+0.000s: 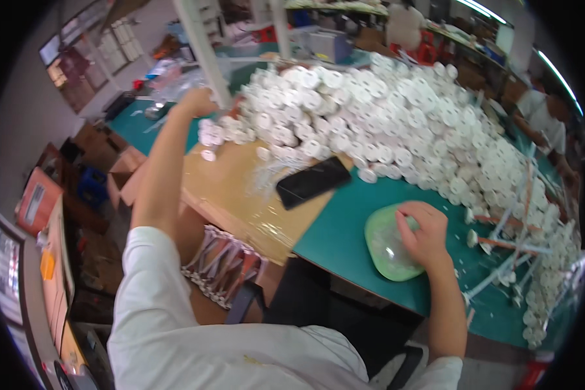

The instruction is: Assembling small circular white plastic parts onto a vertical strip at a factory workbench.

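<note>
Bowl, light green, stands at four o'clock in the head view on the green tabletop; right hand lies over its two o'clock side, fingers bent inward with the thumb close by; whether they pinch anything, cannot tell. Judged handling: thin plastic, light, slightly flexible, apt to slide on a smooth top; best hold is probably the rim, thumb outside and fingers within, or a palm steadying it at nine o'clock; contents not resolved.

Left hand is stretched out between ten and eleven o'clock, near the left end of the heap of white discs; fingers partly hidden, so their spread and any hold cannot be told. Discs, judged: light, rigid, rather slippery, prone to roll; edges seem the surest place to grasp, from the top of the heap.
</note>
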Motion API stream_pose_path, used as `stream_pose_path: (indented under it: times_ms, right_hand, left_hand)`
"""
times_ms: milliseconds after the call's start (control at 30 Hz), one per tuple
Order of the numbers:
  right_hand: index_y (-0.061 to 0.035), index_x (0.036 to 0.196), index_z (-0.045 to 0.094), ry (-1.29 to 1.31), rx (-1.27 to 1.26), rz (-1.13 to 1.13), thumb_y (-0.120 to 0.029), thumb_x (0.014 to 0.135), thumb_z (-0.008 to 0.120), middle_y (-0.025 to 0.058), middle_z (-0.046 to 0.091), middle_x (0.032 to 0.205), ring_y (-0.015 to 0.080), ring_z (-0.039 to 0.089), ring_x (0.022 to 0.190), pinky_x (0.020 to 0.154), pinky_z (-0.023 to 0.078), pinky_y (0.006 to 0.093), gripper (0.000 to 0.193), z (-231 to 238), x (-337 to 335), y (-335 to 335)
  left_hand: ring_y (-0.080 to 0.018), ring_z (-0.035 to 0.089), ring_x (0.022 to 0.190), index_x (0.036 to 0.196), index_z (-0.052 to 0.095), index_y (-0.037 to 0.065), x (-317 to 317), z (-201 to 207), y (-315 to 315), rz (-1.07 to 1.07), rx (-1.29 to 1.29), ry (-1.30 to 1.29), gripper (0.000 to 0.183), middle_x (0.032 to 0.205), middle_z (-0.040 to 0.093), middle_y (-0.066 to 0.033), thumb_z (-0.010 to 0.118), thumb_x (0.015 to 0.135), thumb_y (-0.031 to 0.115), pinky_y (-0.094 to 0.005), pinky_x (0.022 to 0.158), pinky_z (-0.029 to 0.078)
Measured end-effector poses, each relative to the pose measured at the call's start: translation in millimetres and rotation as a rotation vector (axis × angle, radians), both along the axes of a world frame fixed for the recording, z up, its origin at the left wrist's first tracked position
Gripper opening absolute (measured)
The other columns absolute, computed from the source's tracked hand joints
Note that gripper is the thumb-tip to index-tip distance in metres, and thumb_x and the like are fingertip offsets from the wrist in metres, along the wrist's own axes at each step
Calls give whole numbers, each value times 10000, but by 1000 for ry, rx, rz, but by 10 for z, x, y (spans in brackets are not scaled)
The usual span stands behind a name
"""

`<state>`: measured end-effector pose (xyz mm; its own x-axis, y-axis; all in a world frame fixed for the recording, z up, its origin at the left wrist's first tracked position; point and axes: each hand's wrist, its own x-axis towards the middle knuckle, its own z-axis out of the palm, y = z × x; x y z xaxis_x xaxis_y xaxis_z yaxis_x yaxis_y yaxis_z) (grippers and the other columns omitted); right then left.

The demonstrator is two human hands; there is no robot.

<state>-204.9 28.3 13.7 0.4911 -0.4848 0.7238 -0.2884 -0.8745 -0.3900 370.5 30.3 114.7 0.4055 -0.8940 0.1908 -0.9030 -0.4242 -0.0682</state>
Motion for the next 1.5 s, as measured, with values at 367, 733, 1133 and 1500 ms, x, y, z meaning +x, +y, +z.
stream_pose_path:
  times_ms: [367,733,1133,1500]
  right_hand:
    - [-55,816,662,75,-167,47,-18,722,709,72,684,813,251,656,700,609,519,343,112,108,-7,516]
    - [-44,1002,652,423,-23,-828,-124,689,787,76,580,870,230,547,744,653,431,363,350,34,-1226,1012]
    - [-6,1062,590,369,-21,-693,-87,865,649,155,646,720,343,625,594,522,478,398,221,555,-287,772]
    - [3,1075,613,417,-320,-338,-14,798,675,73,487,705,242,488,636,528,398,361,284,614,82,270]
  left_hand:
    - [-246,662,795,841,650,16,-3949,-678,-257,-1395,-680,551,101,885,690,-108,708,771,61,-320,709,518]
    - [-164,610,631,766,664,9,-3958,-1174,-396,-1171,-437,903,66,715,665,-72,692,792,63,-273,598,468]
    - [-95,623,602,872,682,-15,-3905,-830,-42,-1415,2,1290,131,778,698,-77,674,855,115,-241,584,500]
    - [-89,632,618,914,713,9,-3826,-771,-128,-1095,-31,1765,213,763,687,-33,651,923,212,-229,542,474]
